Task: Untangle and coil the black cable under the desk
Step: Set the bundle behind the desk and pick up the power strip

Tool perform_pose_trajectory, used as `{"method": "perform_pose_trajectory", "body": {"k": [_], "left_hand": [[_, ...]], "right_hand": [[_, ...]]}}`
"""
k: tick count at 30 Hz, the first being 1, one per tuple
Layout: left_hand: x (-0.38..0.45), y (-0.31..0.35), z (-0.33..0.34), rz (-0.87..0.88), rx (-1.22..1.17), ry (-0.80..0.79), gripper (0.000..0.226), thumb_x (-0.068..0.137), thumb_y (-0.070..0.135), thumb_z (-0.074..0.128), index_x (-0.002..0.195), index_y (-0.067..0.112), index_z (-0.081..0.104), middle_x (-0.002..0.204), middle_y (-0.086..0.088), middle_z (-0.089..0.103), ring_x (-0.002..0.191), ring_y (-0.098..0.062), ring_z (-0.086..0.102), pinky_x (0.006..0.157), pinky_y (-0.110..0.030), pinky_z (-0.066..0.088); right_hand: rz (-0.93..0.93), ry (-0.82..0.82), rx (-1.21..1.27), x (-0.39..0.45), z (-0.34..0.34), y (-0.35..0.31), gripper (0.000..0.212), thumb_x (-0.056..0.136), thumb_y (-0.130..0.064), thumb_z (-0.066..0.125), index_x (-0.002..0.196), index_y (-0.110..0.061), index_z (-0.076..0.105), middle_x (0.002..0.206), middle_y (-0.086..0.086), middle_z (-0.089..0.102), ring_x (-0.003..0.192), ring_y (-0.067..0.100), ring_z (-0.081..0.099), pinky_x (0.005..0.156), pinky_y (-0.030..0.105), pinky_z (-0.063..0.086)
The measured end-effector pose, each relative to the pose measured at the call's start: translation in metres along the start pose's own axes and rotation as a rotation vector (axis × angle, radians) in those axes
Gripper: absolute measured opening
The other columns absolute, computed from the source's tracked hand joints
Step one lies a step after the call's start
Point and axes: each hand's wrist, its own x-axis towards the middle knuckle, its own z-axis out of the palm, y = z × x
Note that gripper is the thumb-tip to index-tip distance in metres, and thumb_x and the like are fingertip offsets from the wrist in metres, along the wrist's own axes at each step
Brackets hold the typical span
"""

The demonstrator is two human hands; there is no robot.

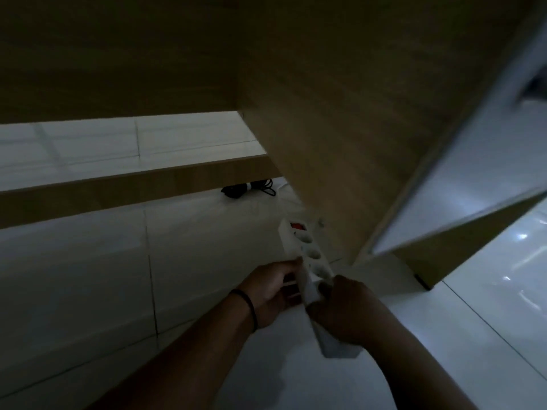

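Fingers of left hand (pixel 270 294) and right hand (pixel 344 310) curl around white power strip (pixel 307 261).

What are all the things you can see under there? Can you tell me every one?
cable: one, black, bundled with a pale tie round it, on the floor far back by the wooden rail
power strip: one, white with a red switch at its far end, held over the floor near the desk panel
rail: one, brown wood, running across low above the floor
desk panel: one, brown wood, upright at right
floor: white glossy tiles, all round
wristband: one, black, on the left wrist
left hand: one, grips the strip's left side
right hand: one, grips the strip's near end
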Motion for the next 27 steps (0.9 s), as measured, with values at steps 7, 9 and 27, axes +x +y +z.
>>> {"method": "perform_pose_trajectory", "body": {"k": [7, 9, 27], "left_hand": [[0.001, -0.003, 0.056, 0.061, 0.26, -0.015, 0.012, 0.094, 0.022, 0.049, 0.101, 0.026, 0.058, 0.105, 0.009, 0.06, 0.105, -0.014, 0.054, 0.096, -0.034, 0.039], [0.008, -0.009, 0.059, 0.091, 0.376, 0.018, 0.013, 0.092, 0.02, 0.051, 0.102, 0.024, 0.058, 0.099, 0.007, 0.06, 0.088, -0.007, 0.058, 0.085, -0.019, 0.046], [0.074, -0.084, -0.018, 0.492, 1.838, 0.371, 0.061, 0.076, 0.061, 0.037, 0.115, 0.022, 0.066, 0.119, -0.005, 0.067, 0.106, -0.023, 0.065, 0.096, -0.031, 0.026]], "right_hand": [[0.094, 0.302, 0.195, 0.02, -0.017, 0.065, 0.035, 0.088, -0.032, 0.049, 0.116, -0.013, 0.058, 0.119, 0.009, 0.058, 0.107, 0.025, 0.055, 0.091, 0.033, 0.042], [0.103, 0.363, 0.212, 0.031, -0.02, 0.078, 0.033, 0.086, -0.025, 0.051, 0.116, -0.013, 0.057, 0.118, 0.009, 0.058, 0.11, 0.027, 0.052, 0.094, 0.036, 0.039], [0.227, 0.394, 0.2, 0.129, 0.023, 0.174, 0.056, 0.092, -0.027, 0.048, 0.144, -0.02, 0.026, 0.152, 0.008, 0.021, 0.141, 0.031, 0.015, 0.116, 0.047, 0.019]]}}
